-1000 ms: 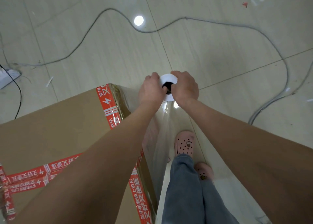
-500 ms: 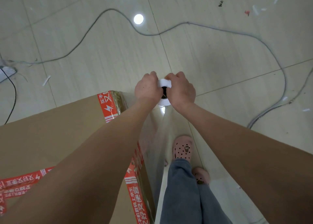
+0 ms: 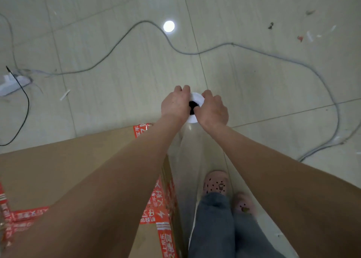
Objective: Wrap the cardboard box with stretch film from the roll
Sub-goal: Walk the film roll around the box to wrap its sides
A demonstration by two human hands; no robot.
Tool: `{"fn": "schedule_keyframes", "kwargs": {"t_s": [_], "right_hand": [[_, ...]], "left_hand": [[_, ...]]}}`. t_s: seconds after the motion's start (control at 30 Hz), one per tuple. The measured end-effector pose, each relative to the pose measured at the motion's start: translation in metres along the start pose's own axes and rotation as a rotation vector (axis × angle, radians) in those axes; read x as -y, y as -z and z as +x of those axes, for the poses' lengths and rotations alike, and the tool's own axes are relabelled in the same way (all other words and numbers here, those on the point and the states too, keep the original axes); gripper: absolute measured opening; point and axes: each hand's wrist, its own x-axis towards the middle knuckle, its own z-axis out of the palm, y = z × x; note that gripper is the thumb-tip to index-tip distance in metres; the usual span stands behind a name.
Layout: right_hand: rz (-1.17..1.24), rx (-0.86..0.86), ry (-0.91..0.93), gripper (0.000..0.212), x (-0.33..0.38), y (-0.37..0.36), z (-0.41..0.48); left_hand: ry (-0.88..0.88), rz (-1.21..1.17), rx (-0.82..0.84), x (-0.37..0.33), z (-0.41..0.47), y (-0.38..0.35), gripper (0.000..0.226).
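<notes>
A big brown cardboard box (image 3: 58, 171) with red printed tape fills the lower left. Just past its far right corner I hold the stretch film roll (image 3: 196, 97) upright; only its white top end with the dark core hole shows. My left hand (image 3: 175, 104) grips the roll from the left and my right hand (image 3: 214, 111) from the right. Clear film (image 3: 187, 170) hangs from the roll down along the box's right side, in front of my legs.
A long grey cable (image 3: 230, 46) snakes across the tiled floor ahead and to the right. A white power strip (image 3: 13, 83) with a black cord lies at the far left. Small scraps of litter (image 3: 300, 38) dot the floor. My pink shoes (image 3: 215, 182) stand beside the box.
Both hands with the roll have moved forward past the box's corner, and more floor shows between the box's far edge and the roll. The view has shifted slightly.
</notes>
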Motion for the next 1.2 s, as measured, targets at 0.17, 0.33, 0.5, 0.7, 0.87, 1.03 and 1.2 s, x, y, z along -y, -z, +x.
{"fn": "schedule_keyframes", "kwargs": {"t_s": [0.17, 0.33, 0.5, 0.7, 0.87, 1.03, 1.2], "right_hand": [[-0.081, 0.012, 0.055, 0.028, -0.002, -0.001, 0.006], [-0.193, 0.030, 0.135, 0.025, 0.009, 0.008, 0.020], [-0.269, 0.065, 0.317, 0.035, 0.032, 0.015, 0.036], [-0.034, 0.292, 0.189, 0.051, 0.057, 0.005, 0.051], [0.195, 0.413, 0.111, 0.050, 0.093, -0.013, 0.062], [0.123, 0.424, 0.055, 0.045, 0.115, -0.032, 0.071], [0.094, 0.392, 0.069, 0.038, 0.124, -0.037, 0.075]], "left_hand": [[-0.032, 0.066, -0.002, -0.007, 0.007, -0.003, 0.027], [0.098, -0.060, 0.028, 0.000, 0.021, 0.001, 0.023], [0.360, -0.284, 0.010, 0.022, 0.028, 0.008, 0.023], [0.584, -0.404, -0.078, 0.060, 0.044, 0.025, 0.028], [0.727, -0.515, -0.119, 0.092, 0.053, 0.035, 0.033], [0.707, -0.416, -0.048, 0.106, 0.052, 0.035, 0.038], [0.529, -0.235, -0.002, 0.105, 0.057, 0.040, 0.035]]}}
